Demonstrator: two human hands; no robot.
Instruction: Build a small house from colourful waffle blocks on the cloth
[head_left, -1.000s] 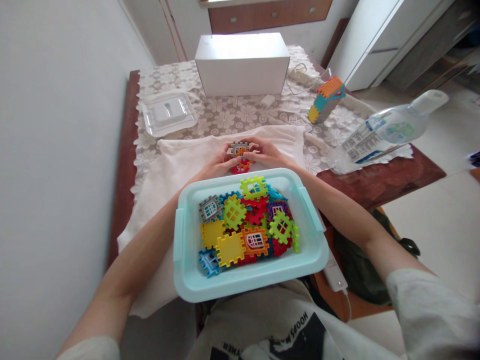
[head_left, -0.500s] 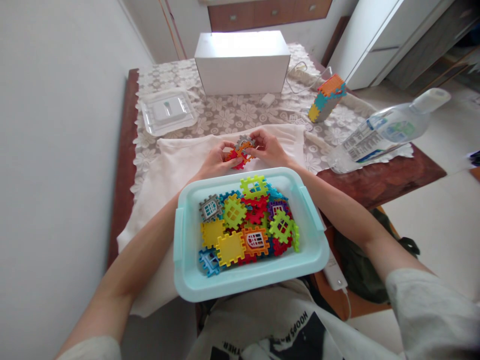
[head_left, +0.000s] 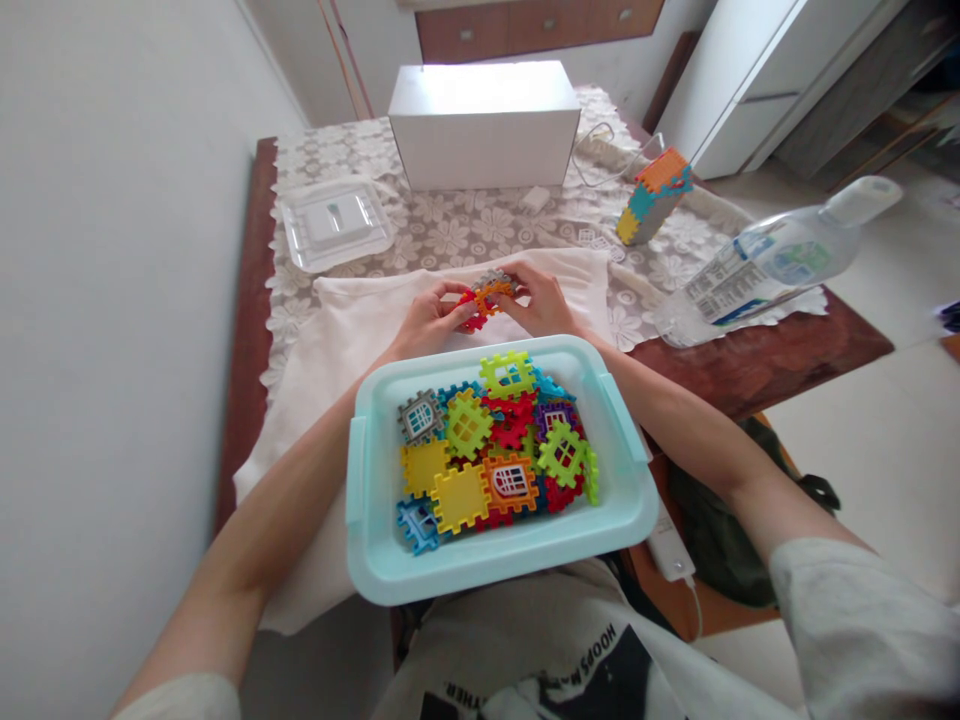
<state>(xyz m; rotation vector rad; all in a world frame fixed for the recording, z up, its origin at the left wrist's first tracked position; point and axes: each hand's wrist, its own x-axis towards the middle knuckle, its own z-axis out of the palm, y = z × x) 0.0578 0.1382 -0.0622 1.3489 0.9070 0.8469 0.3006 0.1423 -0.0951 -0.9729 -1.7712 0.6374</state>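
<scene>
Just beyond the tub, both hands hold a small cluster of interlocking plastic building tiles (head_left: 491,292) above the white cloth. Red, orange and grey tiles show in it; how they are joined is partly hidden by fingers. My left hand (head_left: 431,318) is closed on the red tile side, thumb on top. My right hand (head_left: 541,303) pinches the orange and grey side. Nearest me, a light-blue plastic tub (head_left: 502,575) holds many loose notched tiles, among them a yellow tile (head_left: 460,498) and an orange window tile (head_left: 511,481).
A white box (head_left: 486,150) stands at the table's back. A clear plastic lid (head_left: 337,225) lies at the left. At the right are a tile-built block (head_left: 654,197) and a tilted clear bottle (head_left: 765,265). A white cloth (head_left: 360,310) covers the lace tablecloth's front.
The tile cluster has been tipped, so its faces now appear flatter and more edge-on. The fingers of both hands have shifted slightly around it. The tub and other things stay put.
</scene>
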